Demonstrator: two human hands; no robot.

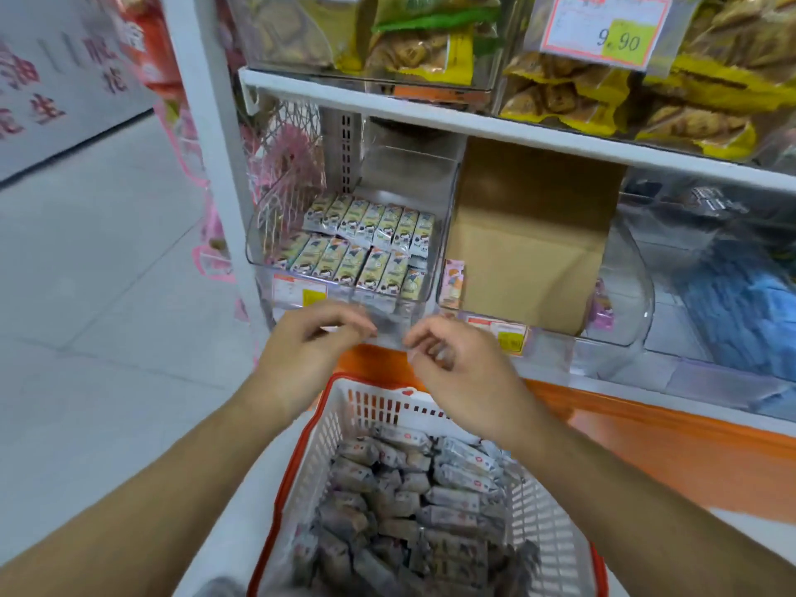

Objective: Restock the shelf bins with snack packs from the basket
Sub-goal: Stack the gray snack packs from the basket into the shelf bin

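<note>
Snack packs (pixel 400 506): piled loose in the basket at bottom centre; wrappers grey-white with small red marks, print blurred, not readable.
Basket (pixel 547 527): white lattice walls, red-orange rim; near edge cut off by the frame bottom.
Clear bin (pixel 424 269): on the lower shelf, just above the basket; two neat rows of small green-white packs (pixel 366 241) laid inside; pack print too small to be read.
Left hand (pixel 308 342): held at the bin's front lip, fingers curled toward the thumb; a thin clear film seems to be pinched, but motion blur hides the fingertips, so grip cannot be told.
Right hand (pixel 463 364): just beside the left, fingers loosely curled, thumb and forefinger close together; whether anything is held cannot be told.
Price tag, top shelf (pixel 605 25): "9.90" read on a yellow patch; upper lines illegible.
Bin tags (pixel 301 293): orange-white with yellow patch, text blurred; the left one partly covered by the left hand.
Cardboard box (pixel 530 239): plain brown, standing in the next bin to the right, no print seen.
Wall sign (pixel 47 109): red Chinese characters, cut off at the frame's left edge.
Yellow snack bags (pixel 698 84): top shelf, cropped at top and right.
</note>
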